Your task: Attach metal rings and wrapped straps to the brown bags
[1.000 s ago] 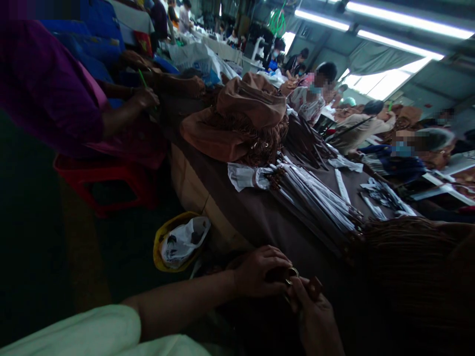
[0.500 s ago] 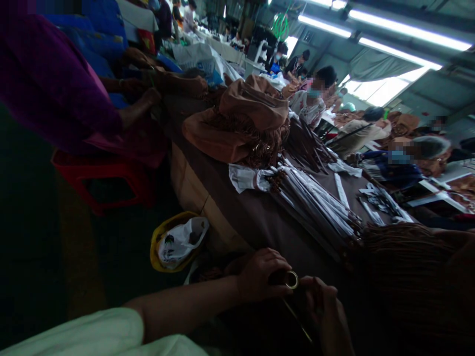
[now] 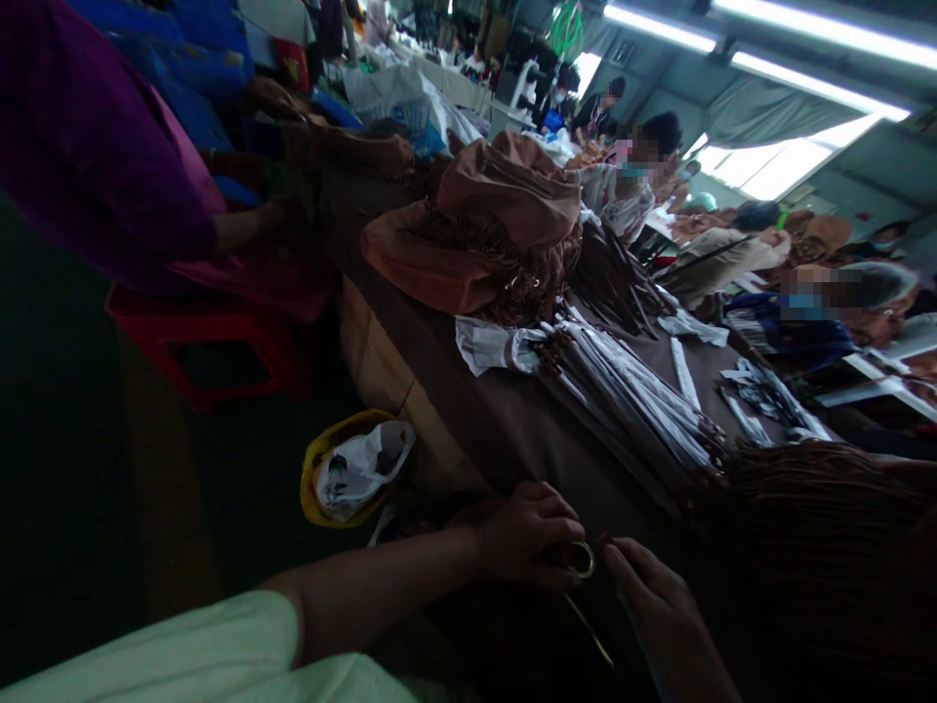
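My left hand (image 3: 523, 535) has its fingers closed on a shiny, round, gold metal ring (image 3: 590, 560). The ring is near the flat, dark brown surface (image 3: 519, 420). My right hand (image 3: 663, 600) is just beside it, but it's too dark for me to tell if those fingers hold anything. Beyond lie long, thin straps with white wrapping (image 3: 630, 386).

Gold ring (image 3: 590, 559) partly covered by left hand (image 3: 528, 535), right forearm (image 3: 704, 674) cut off at bottom, purple-sleeved co-worker (image 3: 102, 166) at left edge
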Available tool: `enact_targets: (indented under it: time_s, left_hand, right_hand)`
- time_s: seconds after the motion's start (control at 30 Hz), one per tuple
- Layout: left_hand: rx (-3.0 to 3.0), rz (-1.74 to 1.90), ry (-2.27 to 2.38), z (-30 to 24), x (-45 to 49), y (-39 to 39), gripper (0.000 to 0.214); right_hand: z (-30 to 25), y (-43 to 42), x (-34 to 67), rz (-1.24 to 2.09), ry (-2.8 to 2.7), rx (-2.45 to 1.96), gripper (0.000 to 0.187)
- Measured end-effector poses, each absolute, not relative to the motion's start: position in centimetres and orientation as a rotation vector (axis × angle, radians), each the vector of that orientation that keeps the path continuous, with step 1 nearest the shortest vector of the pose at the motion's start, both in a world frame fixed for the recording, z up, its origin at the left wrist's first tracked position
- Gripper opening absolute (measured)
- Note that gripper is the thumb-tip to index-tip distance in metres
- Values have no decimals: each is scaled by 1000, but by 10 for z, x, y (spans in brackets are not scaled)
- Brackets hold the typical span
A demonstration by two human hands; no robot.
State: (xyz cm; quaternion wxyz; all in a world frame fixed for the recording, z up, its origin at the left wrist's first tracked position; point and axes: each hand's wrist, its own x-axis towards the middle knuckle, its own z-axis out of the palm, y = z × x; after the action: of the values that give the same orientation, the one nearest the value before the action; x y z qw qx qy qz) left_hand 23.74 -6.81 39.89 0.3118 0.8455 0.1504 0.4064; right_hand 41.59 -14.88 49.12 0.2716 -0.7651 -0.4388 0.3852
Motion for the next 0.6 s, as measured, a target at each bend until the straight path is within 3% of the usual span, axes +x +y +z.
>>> enact_targets:
  time_s: [0.6]
  left_hand:
    - [2388,1138,270,398,239,-63,44]
  right_hand:
    - [484,-143,422,1153,-1232,-2145,59]
